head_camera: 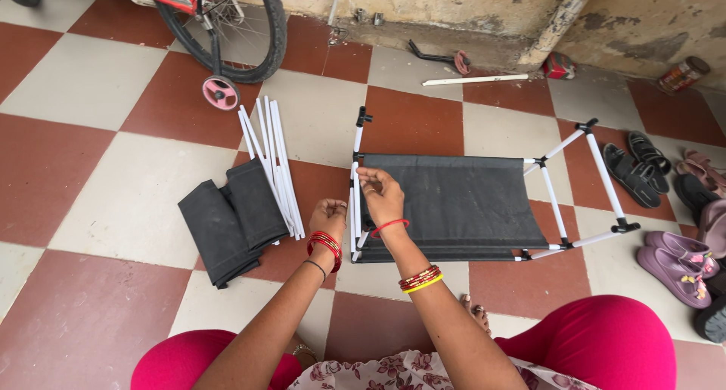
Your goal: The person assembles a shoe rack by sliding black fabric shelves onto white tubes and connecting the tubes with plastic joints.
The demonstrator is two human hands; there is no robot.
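Loose tubes (274, 163) left of rack frame (484, 201); folded fabric (233, 225) left of tubes; shoes (673, 208) right of frame.

Checkered floor (91, 80), red-brown and cream tiles. On it: rack frame (461, 201) of white tubes with black fabric shelf, lying flat; bundle of loose white tubes (274, 159); 2 folded black fabric pieces (233, 225) beside the bundle; bicycle wheel (227, 27) with training wheel; sandals and shoes (665, 201) at right.

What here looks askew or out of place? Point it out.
The right end of the rack frame splays out at an angle, not square with the black fabric shelf. One loose white tube lies by the wall, apart from the tube bundle.
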